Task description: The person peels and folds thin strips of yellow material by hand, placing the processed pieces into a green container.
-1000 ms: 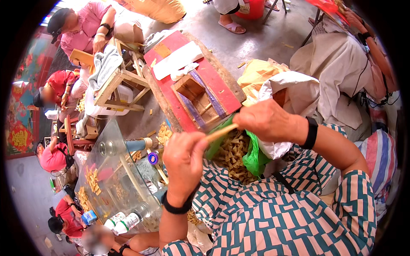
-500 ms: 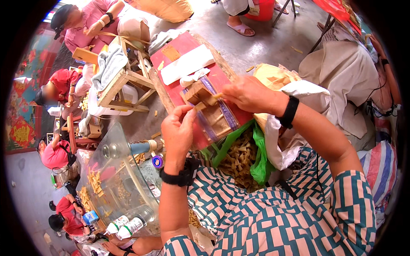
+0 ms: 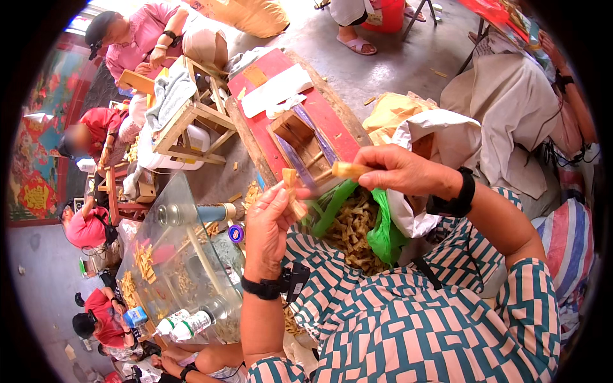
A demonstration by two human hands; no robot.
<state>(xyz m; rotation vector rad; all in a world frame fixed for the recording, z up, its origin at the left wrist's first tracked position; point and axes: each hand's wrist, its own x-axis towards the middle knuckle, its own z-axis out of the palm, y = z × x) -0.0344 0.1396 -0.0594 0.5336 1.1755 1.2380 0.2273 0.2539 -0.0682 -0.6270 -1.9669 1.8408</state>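
My left hand (image 3: 268, 217), fingers closed, holds a short tan piece (image 3: 289, 182) upright, crossed or bent in shape. To its right my right hand (image 3: 389, 169) pinches another short tan strip (image 3: 347, 170) level between thumb and fingers. Just beyond both hands, a red board (image 3: 338, 127) on worn wood carries a wooden holder (image 3: 295, 134) with purple side strips, a white slab (image 3: 278, 89) and a crumpled white cloth. Below my hands, an open green plastic bag (image 3: 389, 233) full of small tan pieces (image 3: 354, 233) rests at my lap.
Left are a glass tabletop (image 3: 159, 268) with tan pieces, cups and bottles, and a wooden stool (image 3: 204, 112) with a grey towel. Co-workers (image 3: 137, 38) sit along the left; another's arm (image 3: 571, 99) is at upper right. Sacks (image 3: 396, 108) lie beside the board.
The single strip spanning both hands was raised over the wooden holder; now my hands are back nearer me, each with its own short piece. The upper-left co-worker's hands shifted.
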